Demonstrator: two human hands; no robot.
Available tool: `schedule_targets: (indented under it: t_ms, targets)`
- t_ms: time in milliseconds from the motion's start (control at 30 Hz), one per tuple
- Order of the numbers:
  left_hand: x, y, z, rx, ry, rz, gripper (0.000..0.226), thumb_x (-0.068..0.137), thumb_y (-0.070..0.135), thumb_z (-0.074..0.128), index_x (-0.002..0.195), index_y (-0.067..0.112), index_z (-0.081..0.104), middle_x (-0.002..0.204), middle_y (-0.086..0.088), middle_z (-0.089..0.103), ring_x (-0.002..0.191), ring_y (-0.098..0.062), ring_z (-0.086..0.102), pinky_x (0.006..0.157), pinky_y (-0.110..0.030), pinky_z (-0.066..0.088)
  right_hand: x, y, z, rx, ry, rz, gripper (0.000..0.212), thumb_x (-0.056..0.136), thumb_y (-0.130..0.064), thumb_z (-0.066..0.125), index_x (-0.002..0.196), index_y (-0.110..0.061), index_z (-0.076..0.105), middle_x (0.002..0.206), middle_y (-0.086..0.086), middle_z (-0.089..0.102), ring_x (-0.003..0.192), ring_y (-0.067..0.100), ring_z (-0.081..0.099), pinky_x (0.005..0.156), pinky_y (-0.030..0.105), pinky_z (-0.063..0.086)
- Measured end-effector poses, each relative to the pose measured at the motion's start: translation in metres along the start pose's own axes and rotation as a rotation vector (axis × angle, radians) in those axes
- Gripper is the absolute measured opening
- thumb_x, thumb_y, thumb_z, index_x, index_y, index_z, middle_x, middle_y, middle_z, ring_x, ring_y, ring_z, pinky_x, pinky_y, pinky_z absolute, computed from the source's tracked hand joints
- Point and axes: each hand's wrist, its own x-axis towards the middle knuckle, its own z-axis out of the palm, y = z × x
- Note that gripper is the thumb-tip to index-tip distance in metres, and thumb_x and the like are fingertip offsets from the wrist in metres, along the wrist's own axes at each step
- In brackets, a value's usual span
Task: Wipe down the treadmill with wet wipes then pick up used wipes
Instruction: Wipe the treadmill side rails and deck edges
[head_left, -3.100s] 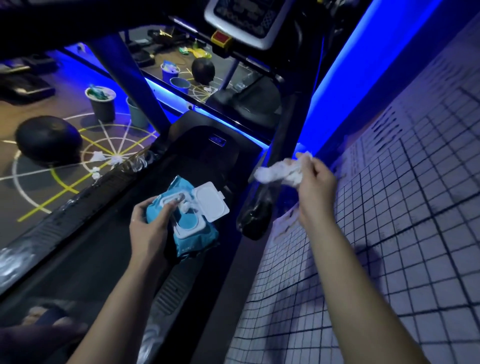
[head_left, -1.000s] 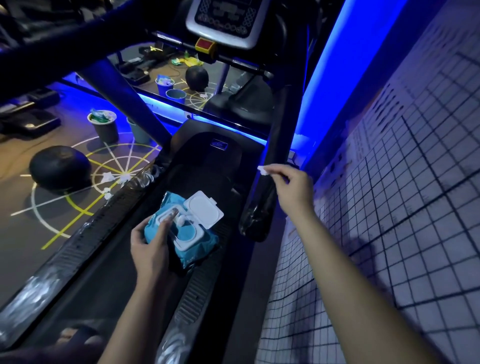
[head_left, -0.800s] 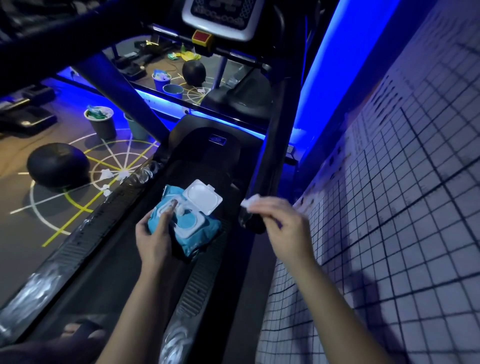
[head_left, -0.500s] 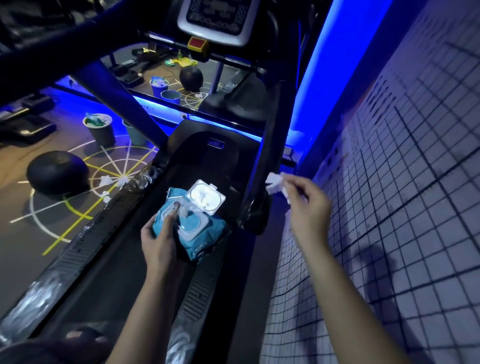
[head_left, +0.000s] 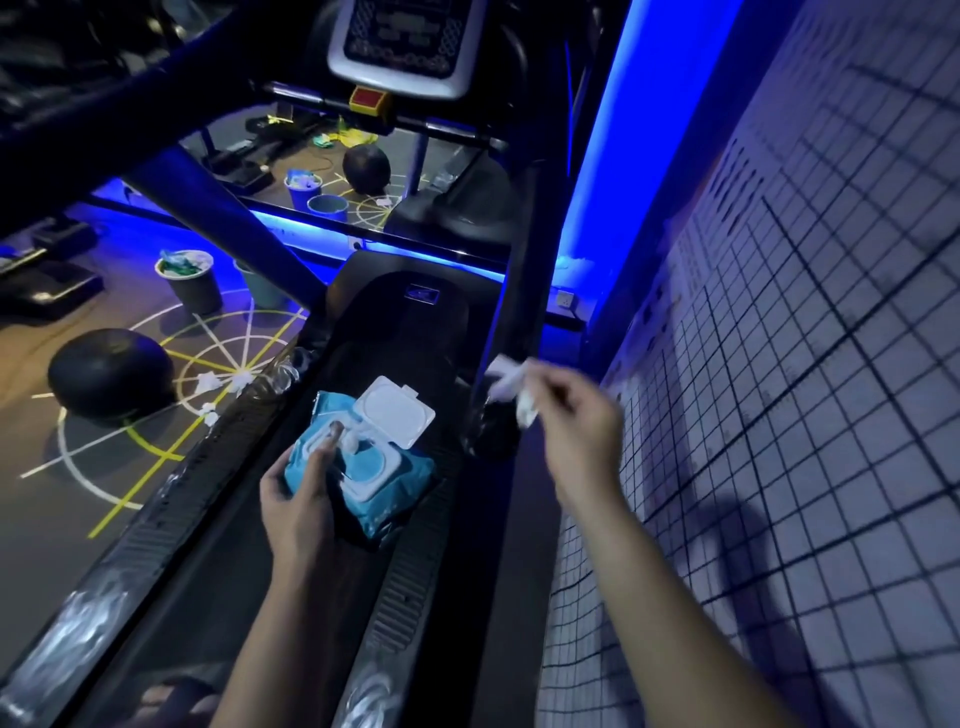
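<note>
My left hand (head_left: 298, 499) grips a blue pack of wet wipes (head_left: 363, 462) over the dark treadmill belt (head_left: 244, 545); its white flip lid stands open. My right hand (head_left: 576, 421) pinches a crumpled white wipe (head_left: 511, 387), blurred by motion, right beside the treadmill's right upright post (head_left: 511, 291). The console (head_left: 405, 47) sits above at the top. Several used white wipes (head_left: 221, 384) lie on the floor left of the treadmill.
A tiled wall (head_left: 779, 415) rises close on the right, lit by a blue strip. On the floor to the left are a black ball (head_left: 109, 371), a cup-shaped bin (head_left: 189, 280) and painted lines. A mirror behind the treadmill reflects the room.
My right hand with the wipe dropped low by the post's base, then rose and shifted back up along the right upright. The left hand kept holding the open pack, drifting slightly right.
</note>
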Motion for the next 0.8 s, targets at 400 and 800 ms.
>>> schedule_targets:
  t_ms: [400,800]
  targets:
    - [0.004,-0.011,-0.008,0.052,-0.014,0.029,0.060,0.078,0.034,0.090,0.127,0.018,0.060,0.114,-0.012,0.076,0.102,-0.030,0.075,0.090,-0.053,0.060,0.031,0.001,0.003,-0.342,-0.070,-0.251,0.010,0.091,-0.009,0.070,0.096,-0.010,0.078,0.094,0.000,0.069,0.084,0.003,0.060,0.076,0.008,0.043]
    - [0.005,-0.010,0.003,0.050,-0.018,0.014,0.054,0.079,0.032,0.090,0.122,0.023,0.060,0.115,-0.011,0.075,0.101,-0.029,0.076,0.092,-0.054,0.060,0.045,-0.001,-0.006,-0.151,-0.018,-0.006,0.017,0.088,-0.035,0.068,0.093,-0.024,0.079,0.080,-0.013,0.070,0.074,0.002,0.063,0.072,0.022,0.049]
